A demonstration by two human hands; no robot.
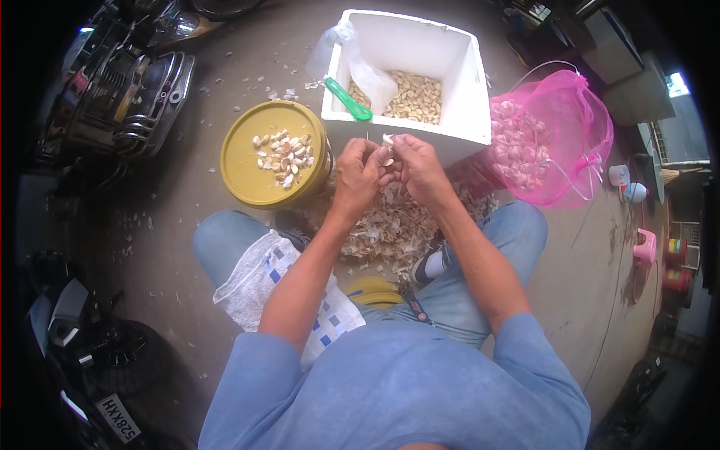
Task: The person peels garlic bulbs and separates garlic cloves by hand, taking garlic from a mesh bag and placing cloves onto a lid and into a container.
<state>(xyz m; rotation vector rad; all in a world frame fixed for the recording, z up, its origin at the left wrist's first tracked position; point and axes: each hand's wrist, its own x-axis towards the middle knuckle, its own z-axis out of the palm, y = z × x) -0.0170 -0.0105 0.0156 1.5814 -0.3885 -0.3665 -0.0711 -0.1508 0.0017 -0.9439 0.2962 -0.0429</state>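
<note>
My left hand (358, 176) and my right hand (420, 166) meet in front of a white foam box, fingertips pinched together on a garlic clove (388, 162). A pale flake of garlic skin (388, 139) sticks up at my right fingertips. Something thin rises beside my left fingers, too small to make out. To the left, a yellow lid (241, 166) on a bucket carries a pile of unpeeled garlic cloves (285, 155). The foam box (459, 112) holds many peeled cloves (414, 97). Beneath my hands lies a heap of papery garlic skins (397, 225).
A green-handled tool (347, 99) and a clear plastic bag (367, 75) hang over the box's near-left wall. On the right stands a pink mesh bag (574, 127) with garlic bulbs. A white and blue cloth (251, 281) covers my left thigh. Motorcycles (142, 97) stand along the left.
</note>
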